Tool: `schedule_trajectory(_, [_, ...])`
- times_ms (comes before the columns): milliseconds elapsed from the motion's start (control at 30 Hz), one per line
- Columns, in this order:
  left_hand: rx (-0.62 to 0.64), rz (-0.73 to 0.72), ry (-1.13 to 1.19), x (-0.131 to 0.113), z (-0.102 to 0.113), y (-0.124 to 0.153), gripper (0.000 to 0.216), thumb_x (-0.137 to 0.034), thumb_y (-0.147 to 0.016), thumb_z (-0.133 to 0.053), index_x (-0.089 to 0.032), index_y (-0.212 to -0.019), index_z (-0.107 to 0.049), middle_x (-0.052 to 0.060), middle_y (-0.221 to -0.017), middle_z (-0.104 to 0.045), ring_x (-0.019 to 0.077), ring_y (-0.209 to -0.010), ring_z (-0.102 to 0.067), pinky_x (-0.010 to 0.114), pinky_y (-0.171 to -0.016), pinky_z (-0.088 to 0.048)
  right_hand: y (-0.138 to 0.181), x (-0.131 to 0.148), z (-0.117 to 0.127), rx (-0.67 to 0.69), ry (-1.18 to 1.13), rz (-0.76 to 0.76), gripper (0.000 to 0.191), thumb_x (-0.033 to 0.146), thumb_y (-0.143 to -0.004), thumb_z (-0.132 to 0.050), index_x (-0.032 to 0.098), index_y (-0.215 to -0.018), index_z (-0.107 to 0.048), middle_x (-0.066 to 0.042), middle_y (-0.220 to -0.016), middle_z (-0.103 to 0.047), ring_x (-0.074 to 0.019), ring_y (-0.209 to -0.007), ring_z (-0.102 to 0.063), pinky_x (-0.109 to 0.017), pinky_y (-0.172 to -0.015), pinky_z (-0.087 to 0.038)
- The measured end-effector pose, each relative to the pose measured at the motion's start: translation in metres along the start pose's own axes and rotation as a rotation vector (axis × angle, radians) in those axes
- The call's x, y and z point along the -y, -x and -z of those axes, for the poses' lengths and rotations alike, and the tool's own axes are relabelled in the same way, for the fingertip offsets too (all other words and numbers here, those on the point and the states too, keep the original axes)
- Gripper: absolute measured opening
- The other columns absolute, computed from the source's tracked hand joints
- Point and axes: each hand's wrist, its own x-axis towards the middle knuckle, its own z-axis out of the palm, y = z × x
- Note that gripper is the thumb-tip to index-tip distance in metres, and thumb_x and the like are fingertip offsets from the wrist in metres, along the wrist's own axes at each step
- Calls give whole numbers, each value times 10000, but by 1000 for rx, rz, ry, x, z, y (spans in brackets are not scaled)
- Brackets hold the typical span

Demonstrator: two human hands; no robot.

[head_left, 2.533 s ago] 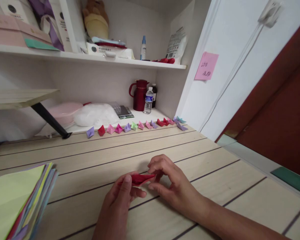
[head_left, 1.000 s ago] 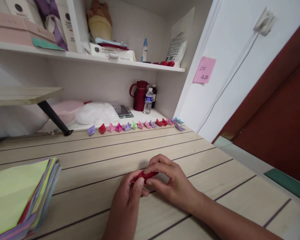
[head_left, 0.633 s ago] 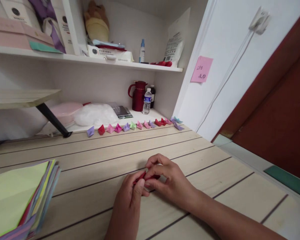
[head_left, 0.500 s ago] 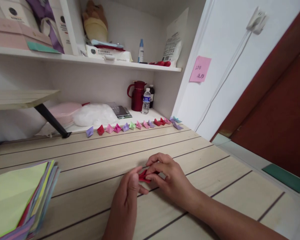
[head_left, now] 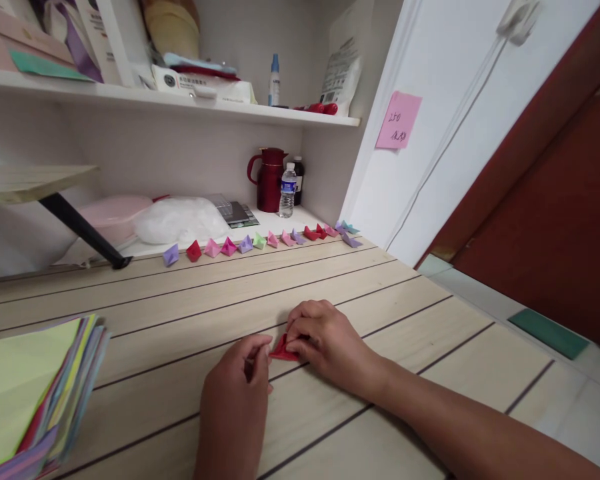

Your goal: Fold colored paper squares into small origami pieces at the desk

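Observation:
A small folded red paper piece (head_left: 281, 349) rests on the wooden table (head_left: 420, 373) between my hands. My right hand (head_left: 325, 340) is curled over it, fingertips pinching its right side. My left hand (head_left: 237, 393) is closed, its fingertips meeting the paper's left end. Most of the red paper is hidden under my fingers. A row of several small folded paper boats (head_left: 260, 241) in purple, red, pink and green lines the table's far edge.
A stack of coloured paper sheets (head_left: 27, 393) lies at the near left. Behind the table, a lower shelf holds a red jug (head_left: 267, 180), a water bottle (head_left: 285, 191) and a white bag (head_left: 175, 220). A pink sticky note (head_left: 398, 121) hangs on the wall.
The long flat red strip has been folded down into a small compact piece. Both hands lowered it to the table and drew closer together. The camera tilted slightly down.

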Motion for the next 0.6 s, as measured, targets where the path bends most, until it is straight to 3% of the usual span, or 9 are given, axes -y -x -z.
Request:
schedule_trajectory(233, [42,-151,-174,5,2,-4,198,-354,-839,-553,-282,-899,-727,14,-745,-716,209,-689,-650,327,-672,-477,2,0,-2,18,-13,-4,134,80,-827,-700,203,-782,-671,2,-916,-692,-156,-865,-648,-330,-841,-408])
schedule_trajectory(433, [-16,-120,-125,0,7,-5,428,-588,-824,-542,-230,-1022,-667,26,-775,-659,197,-605,-588,333,-600,-452,1,1,-3,0,-19,-18,114,113,-825,-721,199,-771,-670,6,-887,-695,-154,-847,-646,-329,-832,-405])
schedule_trajectory(600, [-11,-107,-252,-6,2,-3,189,-385,-796,-578,-237,-875,-665,5,-714,-621,195,-609,-573,328,-617,-429,2,4,-6,-21,-39,-7,129,105,-804,-731,203,-741,-675,5,-873,-698,-155,-833,-649,-331,-836,-410])
